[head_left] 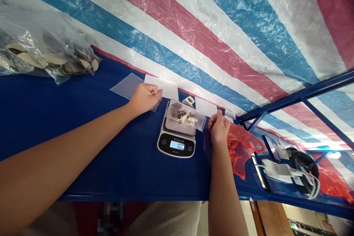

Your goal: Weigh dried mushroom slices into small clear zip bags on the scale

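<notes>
On the blue table (83, 132), a clear bag (182, 116) of pale and dark pieces sits on the digital scale (177, 143) (display near 100, decimal unclear). The left hand (145, 99) is clenched on a clear plastic sheet (156, 104); the right hand (218, 127), beside a red plastic bag (240, 147), pinches something too small to identify. Open table runs to the near edge (132, 196).

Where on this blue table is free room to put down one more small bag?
Open blue tabletop lies between the clear bag of pieces and the left forearm. It is crowded around the digital scale, the right hand and the red plastic bag.
</notes>
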Motion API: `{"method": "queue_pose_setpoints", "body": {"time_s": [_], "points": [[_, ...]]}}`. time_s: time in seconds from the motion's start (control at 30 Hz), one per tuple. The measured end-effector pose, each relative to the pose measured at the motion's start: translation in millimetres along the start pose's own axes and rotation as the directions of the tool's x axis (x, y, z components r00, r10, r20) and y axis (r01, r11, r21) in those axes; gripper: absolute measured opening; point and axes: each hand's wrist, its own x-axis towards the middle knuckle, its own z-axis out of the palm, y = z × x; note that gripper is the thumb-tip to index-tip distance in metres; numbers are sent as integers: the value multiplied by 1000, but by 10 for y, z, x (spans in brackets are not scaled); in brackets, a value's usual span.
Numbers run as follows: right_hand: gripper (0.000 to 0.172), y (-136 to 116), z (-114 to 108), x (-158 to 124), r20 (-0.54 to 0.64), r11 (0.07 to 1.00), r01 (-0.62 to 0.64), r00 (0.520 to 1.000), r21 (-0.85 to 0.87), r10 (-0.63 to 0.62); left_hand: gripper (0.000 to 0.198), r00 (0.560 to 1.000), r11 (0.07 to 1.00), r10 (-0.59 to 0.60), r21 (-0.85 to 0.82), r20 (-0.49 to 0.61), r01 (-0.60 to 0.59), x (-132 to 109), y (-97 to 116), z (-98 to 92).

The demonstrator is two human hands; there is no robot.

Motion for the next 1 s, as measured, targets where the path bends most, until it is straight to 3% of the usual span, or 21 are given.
{"method": "queue_pose_setpoints", "body": {"time_s": [1.0], "points": [[55,9,-6,7,14,1000,1,1000,0,-1,49,1000,1000,-10,-12,14,10,-2,5,7]]}}
